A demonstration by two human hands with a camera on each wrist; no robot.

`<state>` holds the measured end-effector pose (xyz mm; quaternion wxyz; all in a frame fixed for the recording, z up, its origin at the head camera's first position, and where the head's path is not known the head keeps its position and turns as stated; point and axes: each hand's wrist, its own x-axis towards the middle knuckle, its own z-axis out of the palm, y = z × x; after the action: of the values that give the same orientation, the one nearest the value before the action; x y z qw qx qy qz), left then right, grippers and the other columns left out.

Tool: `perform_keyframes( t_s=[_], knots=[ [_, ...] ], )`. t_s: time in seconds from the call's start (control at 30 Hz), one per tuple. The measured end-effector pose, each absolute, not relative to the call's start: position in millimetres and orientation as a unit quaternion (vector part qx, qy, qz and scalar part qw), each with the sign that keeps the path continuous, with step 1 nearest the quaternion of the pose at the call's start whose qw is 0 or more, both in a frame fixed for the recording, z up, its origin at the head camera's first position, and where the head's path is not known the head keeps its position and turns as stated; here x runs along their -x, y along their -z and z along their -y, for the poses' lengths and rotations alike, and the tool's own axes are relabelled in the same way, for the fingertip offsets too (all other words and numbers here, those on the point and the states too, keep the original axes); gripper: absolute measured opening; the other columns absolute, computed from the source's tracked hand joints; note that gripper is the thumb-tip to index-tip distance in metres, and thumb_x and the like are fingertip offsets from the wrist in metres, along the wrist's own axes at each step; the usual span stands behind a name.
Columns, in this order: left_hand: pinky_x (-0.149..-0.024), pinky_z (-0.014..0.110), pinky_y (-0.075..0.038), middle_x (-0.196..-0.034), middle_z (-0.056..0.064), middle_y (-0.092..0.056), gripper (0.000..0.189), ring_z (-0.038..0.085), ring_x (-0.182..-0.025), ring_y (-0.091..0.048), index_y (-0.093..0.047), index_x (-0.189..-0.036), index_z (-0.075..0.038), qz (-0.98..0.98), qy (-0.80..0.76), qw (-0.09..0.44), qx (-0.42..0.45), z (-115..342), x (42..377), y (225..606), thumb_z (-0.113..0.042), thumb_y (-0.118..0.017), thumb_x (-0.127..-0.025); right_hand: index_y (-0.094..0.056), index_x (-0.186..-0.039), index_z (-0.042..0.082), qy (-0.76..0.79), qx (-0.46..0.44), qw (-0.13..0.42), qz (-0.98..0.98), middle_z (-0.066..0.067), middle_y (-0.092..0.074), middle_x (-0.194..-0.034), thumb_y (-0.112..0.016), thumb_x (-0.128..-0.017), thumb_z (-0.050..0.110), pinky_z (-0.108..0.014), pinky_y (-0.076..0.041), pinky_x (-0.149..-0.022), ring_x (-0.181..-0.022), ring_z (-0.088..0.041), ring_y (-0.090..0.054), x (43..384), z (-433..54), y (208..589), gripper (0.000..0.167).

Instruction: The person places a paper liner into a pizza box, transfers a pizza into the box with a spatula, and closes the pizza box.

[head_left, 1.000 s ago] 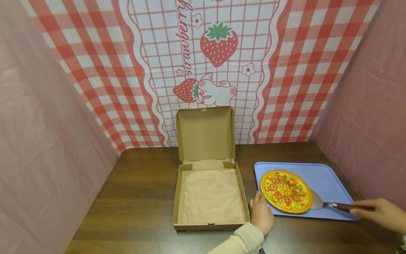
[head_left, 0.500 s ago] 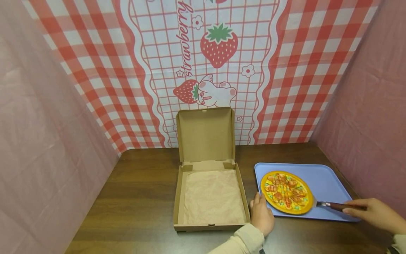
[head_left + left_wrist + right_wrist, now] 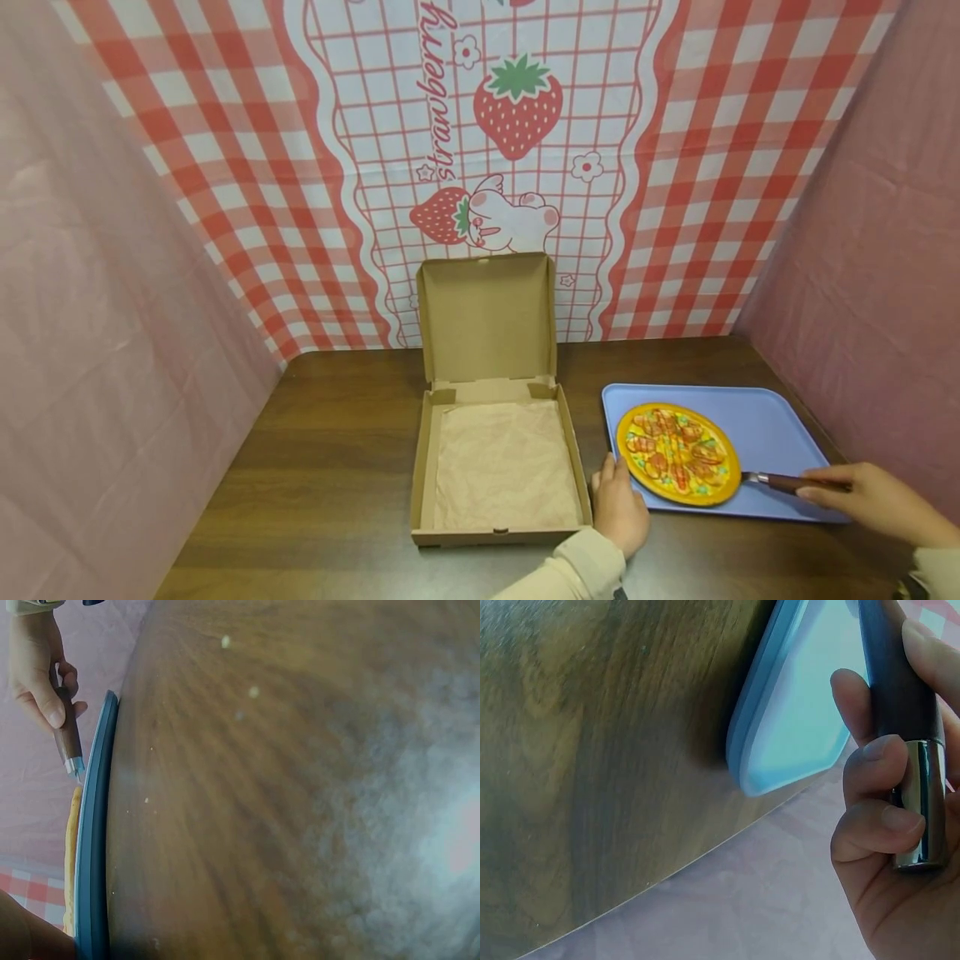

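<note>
Head view: one pizza on one tray, spatula blade out of sight at its edge

Count: two hands, one round orange-rimmed pizza (image 3: 678, 454), one brown-handled metal spatula (image 3: 783, 482), one pale blue rectangular tray (image 3: 780, 425), one open brown cardboard box (image 3: 495, 537) lined with one sheet of creased brown paper (image 3: 502, 462), all on one dark wood-grain table (image 3: 337, 467).

Change: one second ago, part of the spatula's silver blade showed beside the crust; now only its narrow metal neck (image 3: 756, 477) shows there, and the right hand (image 3: 870, 498) has moved nearer the pizza. Tray and box stand as before.

Condition: the pizza lies on the left part of the tray, whole, with red-brown pieces and green bits over a yellow top.

Grip: the right hand's fingers are curled round the spatula handle, its shiny end cap (image 3: 922, 810) showing in the right wrist view. The left hand (image 3: 621, 508) is at the tray's near left edge, just beside the box; whether it pinches the rim or only rests there cannot be told.
</note>
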<state>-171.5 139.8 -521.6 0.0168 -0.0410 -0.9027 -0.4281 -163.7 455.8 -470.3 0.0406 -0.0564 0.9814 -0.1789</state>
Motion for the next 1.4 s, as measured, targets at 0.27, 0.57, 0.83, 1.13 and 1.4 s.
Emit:
perform_keyframes(
  t_s=[0.27,0.57,0.83,1.13,1.4],
  knots=[
    [-0.101,0.03,-0.044,-0.143,0.015,-0.052,0.045,0.027,-0.12,-0.051,-0.059,-0.132,-0.001,0.901,0.432,0.013,0.037,-141,171,521,-0.005,-0.063,-0.087,-0.072,-0.104,-0.009,0.185,0.065,0.03,-0.98,-0.016,-0.074,-0.089,-0.072,-0.088,0.029,-0.022,-0.042,-0.056,-0.066,0.004,-0.043,165,-450,471,0.041],
    [-0.1,0.03,-0.044,-0.142,0.016,-0.053,0.045,0.028,-0.117,-0.052,-0.059,-0.131,0.0,0.903,0.427,0.024,0.044,-139,171,520,-0.005,-0.063,-0.087,-0.074,-0.1,-0.006,0.19,0.082,-0.001,-0.978,-0.012,-0.075,-0.087,-0.076,-0.085,0.027,-0.02,-0.046,-0.06,-0.074,0.013,-0.049,166,-453,477,0.037],
    [-0.101,0.03,-0.044,-0.143,0.015,-0.052,0.046,0.027,-0.118,-0.051,-0.059,-0.132,0.001,0.903,0.428,0.021,0.042,-140,170,521,-0.005,-0.063,-0.087,-0.071,-0.107,-0.01,0.188,0.064,0.044,-0.979,-0.014,-0.074,-0.088,-0.07,-0.09,0.03,-0.022,-0.042,-0.056,-0.066,0.001,-0.044,170,-448,475,0.044],
    [-0.101,0.031,-0.044,-0.143,0.015,-0.052,0.045,0.028,-0.119,-0.051,-0.059,-0.132,0.0,0.905,0.422,0.023,0.041,-140,171,522,-0.006,-0.064,-0.087,-0.072,-0.106,-0.008,0.196,0.071,0.03,-0.977,-0.011,-0.074,-0.085,-0.072,-0.088,0.03,-0.021,-0.042,-0.056,-0.066,0.005,-0.044,170,-441,475,0.042],
    [-0.1,0.03,-0.045,-0.142,0.014,-0.054,0.043,0.027,-0.118,-0.053,-0.062,-0.129,-0.001,0.91,0.412,0.03,0.039,-141,172,524,-0.007,-0.065,-0.087,-0.074,-0.101,-0.005,0.21,0.093,-0.005,-0.973,-0.007,-0.074,-0.083,-0.075,-0.086,0.024,-0.02,-0.039,-0.056,-0.067,0.007,-0.044,174,-433,480,0.033]
  ],
)
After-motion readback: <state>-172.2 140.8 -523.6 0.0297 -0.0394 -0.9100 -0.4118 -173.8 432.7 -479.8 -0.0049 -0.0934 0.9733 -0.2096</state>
